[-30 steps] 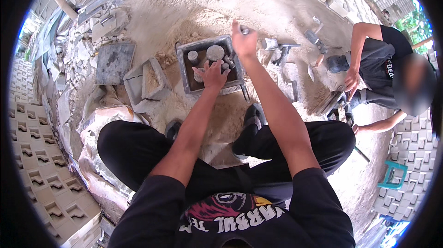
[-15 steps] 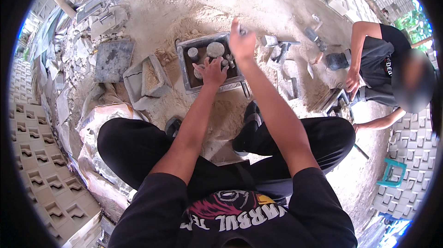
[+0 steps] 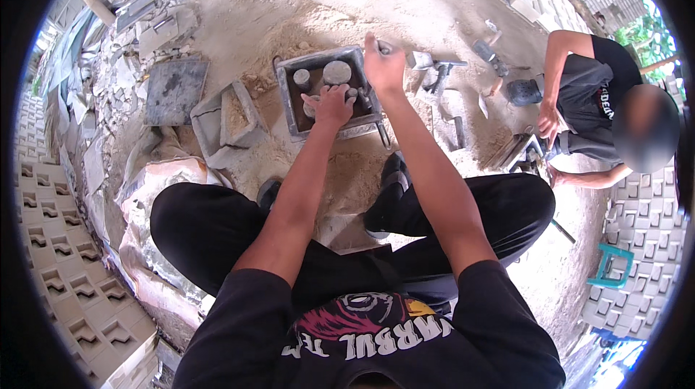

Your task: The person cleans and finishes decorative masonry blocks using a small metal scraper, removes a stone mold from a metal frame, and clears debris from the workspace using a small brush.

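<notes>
A square grey metal mould box (image 3: 293, 124) sits on the dusty ground in front of my feet. Inside it stand a wide round grey block (image 3: 337, 72) and a smaller round block (image 3: 301, 77) on brown material. My left hand (image 3: 333, 104) rests inside the box near its right half, fingers apart over smaller grey pieces that it partly covers. My right hand (image 3: 384, 70) is raised by the box's right edge, fingers curled around a dark, round-ended thing (image 3: 386, 48); most of it is hidden, so its kind is unclear.
Left of the box lie a broken grey block mould (image 3: 213, 128), a flat dark slab (image 3: 176, 93) and rubble. Metal tools (image 3: 434, 74) lie at the right. Another person (image 3: 597, 99) sits farther right, hands at a second mould. A teal stool (image 3: 612, 266) stands behind.
My right hand has shifted slightly, its dark thing still in it. The fingers of my left hand have drawn closer together over the pieces. The view has tilted a little.
</notes>
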{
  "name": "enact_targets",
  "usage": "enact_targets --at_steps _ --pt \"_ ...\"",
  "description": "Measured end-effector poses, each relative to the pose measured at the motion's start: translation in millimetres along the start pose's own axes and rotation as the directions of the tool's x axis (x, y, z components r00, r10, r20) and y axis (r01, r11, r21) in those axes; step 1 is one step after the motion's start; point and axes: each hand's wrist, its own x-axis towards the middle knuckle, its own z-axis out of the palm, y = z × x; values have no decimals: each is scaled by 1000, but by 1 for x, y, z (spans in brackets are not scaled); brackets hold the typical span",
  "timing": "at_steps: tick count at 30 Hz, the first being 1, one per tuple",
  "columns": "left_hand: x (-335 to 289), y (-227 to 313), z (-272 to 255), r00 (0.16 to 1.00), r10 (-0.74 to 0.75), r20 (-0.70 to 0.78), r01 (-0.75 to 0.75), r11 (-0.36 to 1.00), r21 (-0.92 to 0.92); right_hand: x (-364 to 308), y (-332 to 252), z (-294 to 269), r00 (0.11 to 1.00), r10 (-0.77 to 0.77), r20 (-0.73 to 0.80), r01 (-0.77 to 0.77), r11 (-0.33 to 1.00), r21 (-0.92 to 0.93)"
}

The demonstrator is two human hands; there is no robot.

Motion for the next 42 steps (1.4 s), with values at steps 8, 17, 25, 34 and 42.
enact_targets --at_steps 8,17,25,34,42 --pt "7 -4 -9 999 -40 27 42 997 -58 -4 5 -11 998 51 32 -52 998 43" --pt "22 -19 -1 996 -19 84 24 998 -62 -12 3 -3 986 15 166 -54 971 231" --pt "21 -15 0 998 -52 24 53 996 -69 0 5 -13 955 112 275 -165 970 179" --pt "25 -6 -5 995 -54 80 63 991 -114 3 18 -13 950 23 310 -91 974 207" --pt "16 1 -13 994 -69 87 77 992 -95 -3 6 -25 916 112 386 -189 968 167"
